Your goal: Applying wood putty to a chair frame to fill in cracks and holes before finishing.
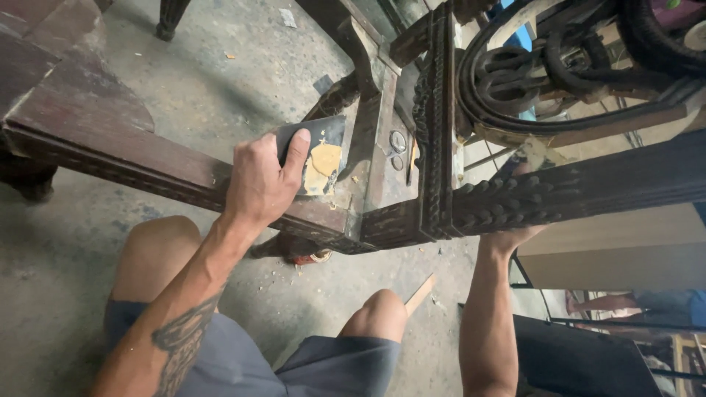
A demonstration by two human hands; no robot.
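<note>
putty knife [312, 151] sits in the left hand [259, 185], its broad dark blade loaded with a smear of tan filler [322, 167] on the face turned up toward the camera. the left fingers [296, 151] are wrapped tight around the blade's near end, thumb pressed along its flat, so the tool is held firmly and the handle is hidden inside the grip. the blade's long axis runs from the hand away and to the right, pointing at the corner joint [382, 213] of the dark carved wooden frame [110, 158], which lies just beyond the blade's free edge. the filler-covered end is nearly touching the inner side of the frame rail, though whether it makes contact i cannot tell.

the right hand [511, 237] is under the carved rail [573, 187] on the far side of the joint, fingers curled up behind the wood; only the heel and wrist show, so it looks to be gripping or bracing the rail from below, but the fingers themselves are hidden. of the two, the left hand is the nearer to the joint.

the person's bare knees [379, 309] show below, above a concrete floor [220, 88] scattered with wood chips. a mirror in an ornate oval frame [515, 81] lies behind the rail.
</note>
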